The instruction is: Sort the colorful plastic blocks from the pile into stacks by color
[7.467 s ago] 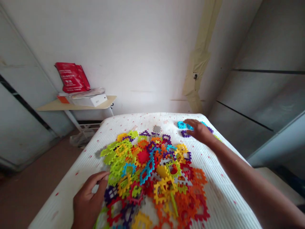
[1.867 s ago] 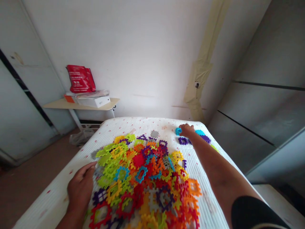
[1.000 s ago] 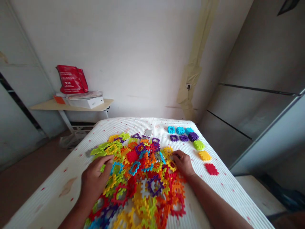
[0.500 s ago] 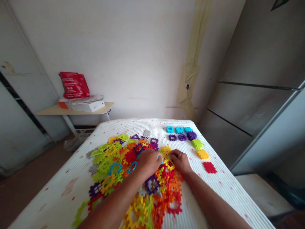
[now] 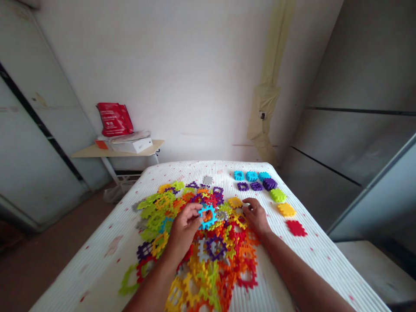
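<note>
Inspection of the person's visible body: left hand [image 5: 183, 229] and right hand [image 5: 256, 216] are both bare, each with five fingers and a broad palm. Left forearm [image 5: 152, 284] and right forearm [image 5: 295, 281] are uncovered from wrist to lower frame edge, each widening away from the wrist. Nail and skin detail are too small to assess.

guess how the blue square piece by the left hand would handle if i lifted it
The blue square piece is probably stiff, since its thin plastic frame holds a crisp shape beside the left hand. Its open middle suggests it is light for its size. Its toothed edges might snag neighbours in the pile, and being flat, it is unlikely to roll.
</note>
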`<state>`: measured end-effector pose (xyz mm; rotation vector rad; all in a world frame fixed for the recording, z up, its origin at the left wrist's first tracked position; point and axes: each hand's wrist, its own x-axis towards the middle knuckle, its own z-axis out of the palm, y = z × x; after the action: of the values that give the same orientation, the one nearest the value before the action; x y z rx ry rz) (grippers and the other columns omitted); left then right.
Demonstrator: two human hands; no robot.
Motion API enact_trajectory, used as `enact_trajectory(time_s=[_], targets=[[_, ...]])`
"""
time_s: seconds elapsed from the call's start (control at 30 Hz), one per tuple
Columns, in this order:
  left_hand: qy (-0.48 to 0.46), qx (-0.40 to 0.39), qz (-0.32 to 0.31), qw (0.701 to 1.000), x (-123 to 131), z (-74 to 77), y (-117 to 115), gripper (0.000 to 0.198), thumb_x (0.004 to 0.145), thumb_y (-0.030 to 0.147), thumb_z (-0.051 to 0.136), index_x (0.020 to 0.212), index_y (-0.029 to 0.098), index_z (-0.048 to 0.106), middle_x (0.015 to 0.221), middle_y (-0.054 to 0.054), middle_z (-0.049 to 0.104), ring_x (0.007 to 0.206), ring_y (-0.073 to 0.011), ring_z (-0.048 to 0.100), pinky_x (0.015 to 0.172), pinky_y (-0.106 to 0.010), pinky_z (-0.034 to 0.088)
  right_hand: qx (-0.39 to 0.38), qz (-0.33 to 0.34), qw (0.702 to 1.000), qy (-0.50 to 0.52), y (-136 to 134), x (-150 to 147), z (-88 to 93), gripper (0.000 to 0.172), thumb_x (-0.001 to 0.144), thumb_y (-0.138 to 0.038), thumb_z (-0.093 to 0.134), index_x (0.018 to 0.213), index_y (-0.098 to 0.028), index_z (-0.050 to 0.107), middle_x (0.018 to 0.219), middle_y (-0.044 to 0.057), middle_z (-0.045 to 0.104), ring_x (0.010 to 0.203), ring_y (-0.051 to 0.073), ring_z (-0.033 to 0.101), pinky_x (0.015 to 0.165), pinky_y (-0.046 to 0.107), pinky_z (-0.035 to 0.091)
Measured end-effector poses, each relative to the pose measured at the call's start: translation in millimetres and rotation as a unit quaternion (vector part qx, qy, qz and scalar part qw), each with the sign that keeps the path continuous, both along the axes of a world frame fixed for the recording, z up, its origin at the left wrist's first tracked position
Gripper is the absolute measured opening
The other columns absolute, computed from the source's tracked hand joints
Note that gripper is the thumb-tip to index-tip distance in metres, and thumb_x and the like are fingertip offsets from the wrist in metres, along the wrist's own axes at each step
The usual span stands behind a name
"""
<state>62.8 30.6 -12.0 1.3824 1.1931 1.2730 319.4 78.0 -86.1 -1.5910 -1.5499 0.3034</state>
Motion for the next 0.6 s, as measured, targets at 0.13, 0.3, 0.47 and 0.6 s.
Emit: enact_trajectory(time_s=[0.13, 0.3, 0.47, 0.6], targets=[[-0.095, -0.043, 0.04, 0.994, -22, -11.7, -12, 0.051, 0.067, 0.034, 0.068, 0.113, 0.018, 0.054, 0.081, -0.001, 0.065, 0.074, -0.0147, 0.06, 0.063, -0.022, 0.045, -0.069, 0.009, 0.997, -0.034, 1, -1, 3.3, 0.036, 0.076, -0.03, 0.045, 0.105, -0.015, 0.062, 0.095, 0.008, 0.065, 0.077, 0.017, 0.062, 0.071, 0.028, 0.047], [-0.188, -0.045, 0.08, 0.978, -41, -25.2, -13, 0.048, 0.061, 0.033, 0.074, 0.103, 0.017, 0.058, 0.081, -0.002, 0.066, 0.072, -0.0142, 0.06, 0.062, -0.022, 0.045, -0.093, 0.019, 0.993, -0.065, 1, -13, 7.7, 0.03, 0.081, -0.031, 0.046, 0.1, -0.018, 0.065, 0.103, 0.007, 0.066, 0.094, 0.019, 0.061, 0.082, 0.029, 0.045], [-0.21, -0.054, 0.084, 0.973, -38, -26.9, -14, 0.046, 0.058, 0.032, 0.076, 0.099, 0.017, 0.06, 0.081, -0.002, 0.067, 0.075, -0.016, 0.062, 0.066, -0.023, 0.046, -0.071, 0.034, 0.993, -0.088, -2, -39, 3.5, 0.026, 0.082, -0.03, 0.049, 0.098, -0.018, 0.066, 0.098, 0.007, 0.067, 0.091, 0.019, 0.061, 0.081, 0.028, 0.045], [-0.193, -0.054, 0.066, 0.978, -32, -29.6, -17, 0.043, 0.063, 0.033, 0.073, 0.101, 0.017, 0.061, 0.086, -0.004, 0.067, 0.078, -0.016, 0.062, 0.069, -0.024, 0.047, -0.027, 0.074, 0.986, -0.145, -4, -51, 5.6, 0.02, 0.083, -0.026, 0.05, 0.094, -0.019, 0.066, 0.095, 0.007, 0.067, 0.092, 0.02, 0.059, 0.083, 0.031, 0.045]])
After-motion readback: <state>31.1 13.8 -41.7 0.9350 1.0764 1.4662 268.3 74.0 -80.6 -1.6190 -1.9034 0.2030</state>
